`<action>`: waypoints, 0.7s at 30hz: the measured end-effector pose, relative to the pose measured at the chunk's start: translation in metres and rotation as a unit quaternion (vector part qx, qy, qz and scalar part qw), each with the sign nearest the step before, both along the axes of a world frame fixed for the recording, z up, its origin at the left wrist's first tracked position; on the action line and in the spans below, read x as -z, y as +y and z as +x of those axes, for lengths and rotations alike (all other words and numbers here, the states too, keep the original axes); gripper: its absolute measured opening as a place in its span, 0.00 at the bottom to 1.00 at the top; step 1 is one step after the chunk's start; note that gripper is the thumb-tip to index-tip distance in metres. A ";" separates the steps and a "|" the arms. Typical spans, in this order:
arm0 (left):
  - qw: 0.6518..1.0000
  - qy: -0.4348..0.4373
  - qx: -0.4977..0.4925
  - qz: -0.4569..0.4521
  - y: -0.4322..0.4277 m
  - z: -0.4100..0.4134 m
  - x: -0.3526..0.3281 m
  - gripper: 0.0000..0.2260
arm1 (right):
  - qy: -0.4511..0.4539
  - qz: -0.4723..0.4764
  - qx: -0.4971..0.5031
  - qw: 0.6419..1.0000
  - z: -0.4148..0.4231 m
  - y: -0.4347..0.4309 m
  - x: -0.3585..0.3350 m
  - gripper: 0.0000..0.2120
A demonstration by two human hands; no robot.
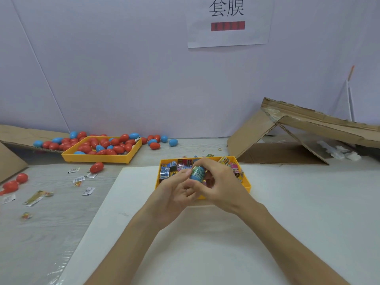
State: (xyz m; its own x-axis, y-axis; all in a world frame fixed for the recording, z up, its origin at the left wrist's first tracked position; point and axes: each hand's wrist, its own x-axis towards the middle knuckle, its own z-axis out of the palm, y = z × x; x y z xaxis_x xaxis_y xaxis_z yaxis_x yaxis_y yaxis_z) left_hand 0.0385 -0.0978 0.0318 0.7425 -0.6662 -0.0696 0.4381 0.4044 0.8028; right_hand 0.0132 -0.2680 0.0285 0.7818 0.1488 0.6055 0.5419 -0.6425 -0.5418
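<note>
Both forearms run in from the near edge over the white sheet [287, 212] on the worktop [51, 223] and meet in the middle. The left hand [174, 194] lies palm turned up, fingers curled, thumb against the blue egg [197, 173]. The right hand [219, 182] comes over from the right, back up, fingers bent round the same egg. So each grip is holding that egg, pinched between the two hands just above the near yellow tray [246, 183].

A printed film wraps the egg. Its long axis stands roughly upright, top leaning slightly right; which end is the narrow one I cannot tell. Under it, the tray holds a jumble of small printed packets [171, 166].

Left of the sheet, loose slips [88, 191] and a red egg [96, 167] lie on the bare worktop. Further back, a second yellow tray [98, 158] is heaped with red and blue eggs [107, 144], with more lying round it. Far right, a torn cardboard box [267, 138] lies on its side, and on the wall hangs a paper sign [228, 36].
</note>
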 end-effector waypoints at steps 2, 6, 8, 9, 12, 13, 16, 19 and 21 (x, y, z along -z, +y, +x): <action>1.000 0.008 -0.014 -0.002 0.000 0.000 -0.001 0.19 | -0.004 0.000 -0.005 1.000 0.001 -0.001 0.000 0.19; 0.999 0.025 -0.021 -0.009 0.000 -0.002 -0.003 0.24 | 0.000 0.004 -0.011 1.000 0.002 -0.001 -0.002 0.22; 0.999 0.025 -0.018 -0.009 0.000 -0.001 -0.002 0.23 | 0.005 0.002 -0.016 1.000 0.002 -0.001 -0.003 0.23; 1.000 0.024 -0.017 -0.007 0.001 0.000 -0.002 0.22 | 0.007 0.002 -0.017 1.000 0.001 -0.001 -0.003 0.23; 1.000 0.012 -0.020 0.004 0.000 0.000 -0.002 0.15 | 0.007 0.016 -0.018 1.000 -0.001 -0.001 -0.003 0.21; 1.000 0.009 -0.024 0.007 0.000 0.000 -0.002 0.15 | 0.012 0.029 -0.021 0.999 -0.001 -0.001 -0.003 0.21; 0.999 0.002 -0.044 -0.004 0.001 0.002 -0.002 0.19 | 0.062 0.110 -0.045 0.991 -0.002 0.000 -0.005 0.20; 0.997 -0.005 -0.080 -0.013 0.002 0.003 -0.004 0.19 | 0.076 0.157 -0.048 0.984 -0.001 0.002 -0.006 0.17; 0.995 -0.021 -0.097 0.001 0.001 0.003 -0.005 0.19 | 0.085 0.193 -0.057 0.976 -0.002 0.002 -0.008 0.14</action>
State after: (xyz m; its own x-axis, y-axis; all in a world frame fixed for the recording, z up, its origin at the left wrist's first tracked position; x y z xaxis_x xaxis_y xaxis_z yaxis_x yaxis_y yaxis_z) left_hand 0.0410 -0.0967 0.0366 0.8593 -0.5101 -0.0369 0.3177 0.4758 0.8202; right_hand 0.0116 -0.2659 0.0370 0.8672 0.0267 0.4973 0.4795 -0.3147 -0.8192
